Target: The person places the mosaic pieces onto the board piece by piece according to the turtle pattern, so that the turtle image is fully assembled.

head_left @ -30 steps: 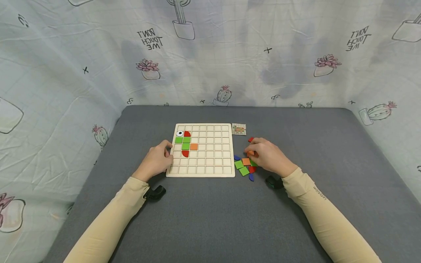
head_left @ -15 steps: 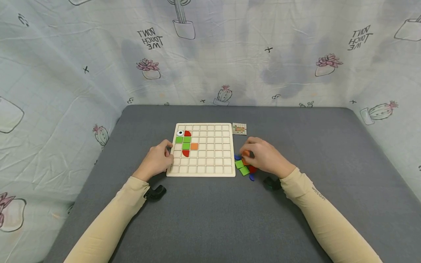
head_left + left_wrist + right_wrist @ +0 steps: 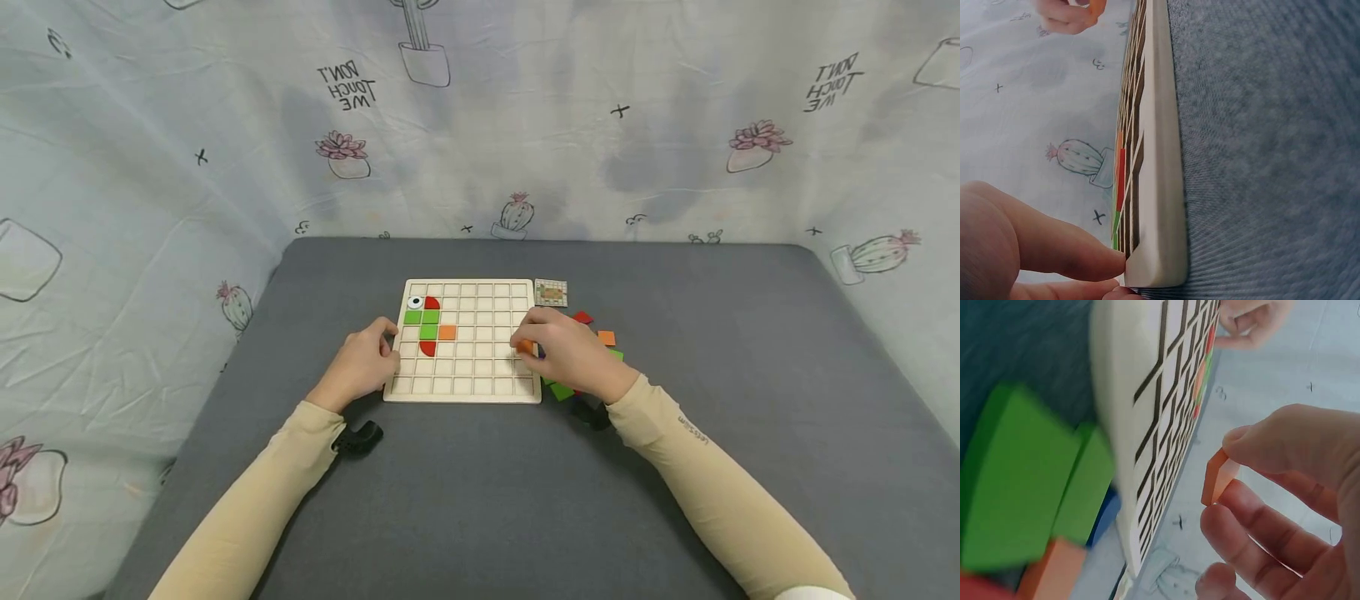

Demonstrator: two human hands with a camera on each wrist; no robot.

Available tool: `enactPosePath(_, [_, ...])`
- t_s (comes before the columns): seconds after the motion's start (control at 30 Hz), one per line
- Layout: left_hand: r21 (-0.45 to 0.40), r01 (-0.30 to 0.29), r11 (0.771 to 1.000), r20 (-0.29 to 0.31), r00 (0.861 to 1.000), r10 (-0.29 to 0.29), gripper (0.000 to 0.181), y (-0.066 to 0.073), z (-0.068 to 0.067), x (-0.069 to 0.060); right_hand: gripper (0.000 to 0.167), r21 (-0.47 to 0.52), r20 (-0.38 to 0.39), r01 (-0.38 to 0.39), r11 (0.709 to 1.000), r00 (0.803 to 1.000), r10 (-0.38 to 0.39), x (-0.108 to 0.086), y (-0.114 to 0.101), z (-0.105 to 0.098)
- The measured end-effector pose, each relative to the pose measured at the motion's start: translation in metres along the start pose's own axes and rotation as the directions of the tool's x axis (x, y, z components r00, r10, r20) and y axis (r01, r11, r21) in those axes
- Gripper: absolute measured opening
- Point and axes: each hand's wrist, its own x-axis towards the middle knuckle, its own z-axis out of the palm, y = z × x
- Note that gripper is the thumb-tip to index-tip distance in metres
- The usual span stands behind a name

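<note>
A pale wooden grid board lies on the table. Its left edge is pinched by my left hand, whose fingertips meet the rim in the left wrist view. Over the board's right edge, my right hand pinches an orange tile between thumb and fingertips. In the grid's left columns sit a white eye tile, two red curved tiles, several green square tiles and an orange square tile. The right hand partly covers a pile of loose tiles, including a green tile.
A small pattern card lies by the board's upper right corner. To the right of the board are a loose red tile and a loose orange tile. A patterned curtain hangs behind the grey table.
My right hand has moved left from the loose tiles to the board's right edge, carrying the orange tile. My left hand stays at the board's left edge.
</note>
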Motion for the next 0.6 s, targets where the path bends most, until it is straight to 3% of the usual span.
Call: enactPosePath(0.6, [0.007,-0.010,1.000,-0.013,1.000,0.010,0.038,-0.001,0.000,0.001,0.013,0.085,0.094,0.032,0.996,0.995,-0.040,0.037,-0.024,0.018])
